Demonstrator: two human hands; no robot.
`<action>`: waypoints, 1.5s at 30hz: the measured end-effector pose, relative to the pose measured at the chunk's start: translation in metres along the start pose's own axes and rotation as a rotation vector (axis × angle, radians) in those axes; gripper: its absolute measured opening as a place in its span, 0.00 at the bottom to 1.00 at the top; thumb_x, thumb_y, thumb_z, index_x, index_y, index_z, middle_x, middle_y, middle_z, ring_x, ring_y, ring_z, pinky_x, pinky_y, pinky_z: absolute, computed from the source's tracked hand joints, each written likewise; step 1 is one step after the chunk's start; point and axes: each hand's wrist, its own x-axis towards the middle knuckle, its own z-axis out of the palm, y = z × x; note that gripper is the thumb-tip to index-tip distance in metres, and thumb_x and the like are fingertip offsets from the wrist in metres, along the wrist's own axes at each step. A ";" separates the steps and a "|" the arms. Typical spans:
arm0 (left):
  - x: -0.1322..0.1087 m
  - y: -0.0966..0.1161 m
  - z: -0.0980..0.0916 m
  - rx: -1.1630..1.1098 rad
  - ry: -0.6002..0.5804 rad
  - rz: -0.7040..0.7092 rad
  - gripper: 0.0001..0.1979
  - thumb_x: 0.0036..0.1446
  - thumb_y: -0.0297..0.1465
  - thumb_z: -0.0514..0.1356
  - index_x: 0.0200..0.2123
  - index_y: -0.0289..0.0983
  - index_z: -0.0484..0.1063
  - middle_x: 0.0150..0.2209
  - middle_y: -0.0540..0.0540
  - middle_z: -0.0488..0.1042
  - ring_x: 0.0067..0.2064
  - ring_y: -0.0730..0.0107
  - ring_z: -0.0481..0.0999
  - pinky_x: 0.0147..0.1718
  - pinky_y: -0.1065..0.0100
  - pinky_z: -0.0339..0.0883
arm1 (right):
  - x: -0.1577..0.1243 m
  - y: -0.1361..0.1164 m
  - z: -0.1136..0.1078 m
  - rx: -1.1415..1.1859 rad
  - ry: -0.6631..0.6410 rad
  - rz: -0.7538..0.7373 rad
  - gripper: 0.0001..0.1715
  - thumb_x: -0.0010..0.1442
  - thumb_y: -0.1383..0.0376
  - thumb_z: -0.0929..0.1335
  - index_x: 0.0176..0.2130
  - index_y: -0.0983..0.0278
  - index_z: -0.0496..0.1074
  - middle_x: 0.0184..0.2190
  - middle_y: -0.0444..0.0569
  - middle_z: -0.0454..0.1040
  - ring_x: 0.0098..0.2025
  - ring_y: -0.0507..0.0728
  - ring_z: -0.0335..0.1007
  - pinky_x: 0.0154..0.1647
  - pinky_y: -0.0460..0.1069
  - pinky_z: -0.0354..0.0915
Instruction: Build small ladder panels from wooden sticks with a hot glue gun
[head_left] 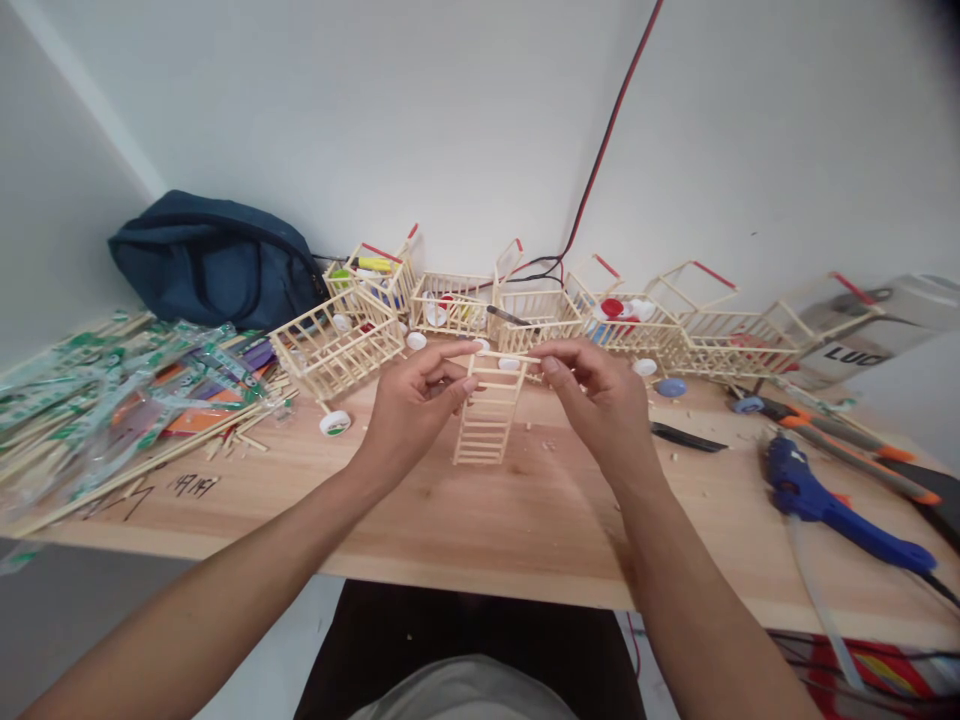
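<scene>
A small ladder-like frame of thin wooden sticks [487,425] stands out over the middle of the table, its top end between my two hands. My left hand [421,395] pinches the frame's upper left corner between thumb and fingers. At the upper right corner, my right hand [596,395] has its thumb and index finger closed on the end of the top stick. Just behind the top of the frame are white round caps. Behind my hands stands a row of stick-built carts [341,340], several with red handles and bottle-cap wheels.
A blue bag [217,260] lies at the back left, above wrapped sticks [187,400]. On the right are a blue glue gun [840,510], orange-handled pliers [847,440], a black-bladed tool [688,437] and a bottle [877,325]. The table's front edge [480,585] runs below my forearms.
</scene>
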 end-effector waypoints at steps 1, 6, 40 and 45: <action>0.000 0.000 0.000 0.000 0.000 -0.001 0.17 0.54 0.29 0.65 0.48 0.35 0.74 0.28 0.50 0.77 0.26 0.77 0.70 0.26 0.74 0.64 | 0.000 0.000 0.000 -0.009 -0.007 -0.002 0.08 0.65 0.65 0.65 0.41 0.59 0.76 0.36 0.46 0.79 0.35 0.52 0.74 0.31 0.46 0.64; 0.001 0.003 0.000 -0.020 -0.006 0.004 0.16 0.53 0.29 0.65 0.47 0.36 0.74 0.26 0.50 0.77 0.26 0.76 0.72 0.25 0.74 0.65 | -0.001 0.002 -0.001 -0.057 -0.031 -0.008 0.10 0.65 0.65 0.65 0.43 0.58 0.75 0.36 0.46 0.80 0.33 0.52 0.74 0.29 0.46 0.63; 0.001 -0.007 0.001 -0.016 0.033 0.078 0.16 0.54 0.29 0.65 0.47 0.37 0.76 0.28 0.51 0.76 0.28 0.77 0.72 0.28 0.75 0.66 | -0.001 0.003 0.001 -0.029 -0.037 -0.019 0.11 0.65 0.65 0.64 0.42 0.59 0.75 0.34 0.45 0.79 0.32 0.51 0.75 0.30 0.46 0.64; 0.002 -0.020 0.002 -0.038 0.050 0.116 0.15 0.54 0.30 0.66 0.47 0.37 0.76 0.29 0.50 0.77 0.29 0.77 0.72 0.29 0.74 0.67 | -0.002 0.005 0.001 -0.020 -0.061 -0.024 0.11 0.65 0.65 0.64 0.43 0.59 0.75 0.36 0.46 0.79 0.33 0.52 0.75 0.32 0.47 0.65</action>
